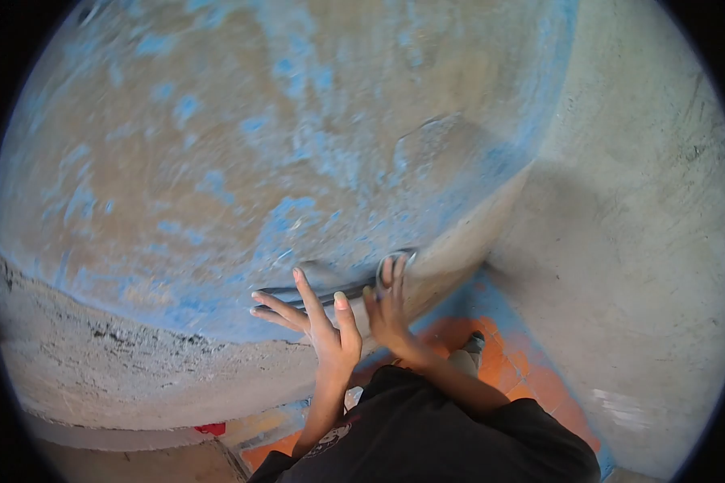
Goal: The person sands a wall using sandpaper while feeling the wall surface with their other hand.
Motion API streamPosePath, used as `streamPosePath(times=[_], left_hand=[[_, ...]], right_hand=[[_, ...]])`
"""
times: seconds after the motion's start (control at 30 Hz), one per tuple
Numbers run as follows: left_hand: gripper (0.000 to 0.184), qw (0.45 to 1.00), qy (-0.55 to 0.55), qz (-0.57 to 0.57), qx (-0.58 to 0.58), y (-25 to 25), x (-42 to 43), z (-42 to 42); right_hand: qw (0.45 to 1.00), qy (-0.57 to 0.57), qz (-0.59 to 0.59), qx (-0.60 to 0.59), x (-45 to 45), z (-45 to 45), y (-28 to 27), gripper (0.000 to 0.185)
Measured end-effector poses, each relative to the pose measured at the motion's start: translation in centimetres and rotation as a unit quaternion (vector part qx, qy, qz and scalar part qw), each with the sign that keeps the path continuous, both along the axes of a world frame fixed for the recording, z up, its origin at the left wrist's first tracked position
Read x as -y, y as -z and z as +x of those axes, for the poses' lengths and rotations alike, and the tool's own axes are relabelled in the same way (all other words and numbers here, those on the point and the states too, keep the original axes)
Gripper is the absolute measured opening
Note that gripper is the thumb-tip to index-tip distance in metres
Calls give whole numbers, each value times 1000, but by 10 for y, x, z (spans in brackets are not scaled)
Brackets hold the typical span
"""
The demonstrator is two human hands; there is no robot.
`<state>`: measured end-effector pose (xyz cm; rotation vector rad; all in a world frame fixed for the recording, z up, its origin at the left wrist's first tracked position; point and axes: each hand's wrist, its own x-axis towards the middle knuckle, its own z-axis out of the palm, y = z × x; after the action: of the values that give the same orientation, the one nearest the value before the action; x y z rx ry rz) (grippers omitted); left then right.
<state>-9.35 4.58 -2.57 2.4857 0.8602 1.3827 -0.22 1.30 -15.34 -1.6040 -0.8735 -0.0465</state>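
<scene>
A dark, narrow tool (350, 287) lies low on the blue-stained concrete surface (217, 161), its exact shape blurred. My left hand (318, 318) is at the tool's left part, fingers and thumb spread apart; whether the fingertips press on it is unclear. At the rounded right end of the tool is my right hand (389, 310), its fingers close together over that end, slightly smeared by motion.
A rough concrete edge (137, 362) curves along the near side of the surface. On the right rises a grey plastered wall (636, 201). Below are orange floor tiles (503, 362) with blue stains, and a red object (210, 429) at lower left.
</scene>
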Motion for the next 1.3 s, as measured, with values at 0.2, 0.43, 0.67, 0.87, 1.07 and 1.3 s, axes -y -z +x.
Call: streamPosePath(times=[0.2,0.43,0.67,0.87,1.07,1.3], left_hand=[[63,1000,-14,-1,-22,-4,20,54],[63,1000,-22,3,-14,-16,47,136],[63,999,5,-41,-32,-16,82,209],[64,998,-18,-50,-24,-15,100,257],[66,997,-54,-49,-36,-18,102,275],[68,996,-74,-49,-28,-20,106,282]], right_hand=[[975,103,136,-141,45,190,-69,68],[997,49,46,-37,38,154,-15,69],[994,73,77,-31,91,330,-66,66],[998,42,15,43,97,306,-38,69],[984,60,22,166,114,376,-118,73],[978,64,1,199,116,383,-138,72]])
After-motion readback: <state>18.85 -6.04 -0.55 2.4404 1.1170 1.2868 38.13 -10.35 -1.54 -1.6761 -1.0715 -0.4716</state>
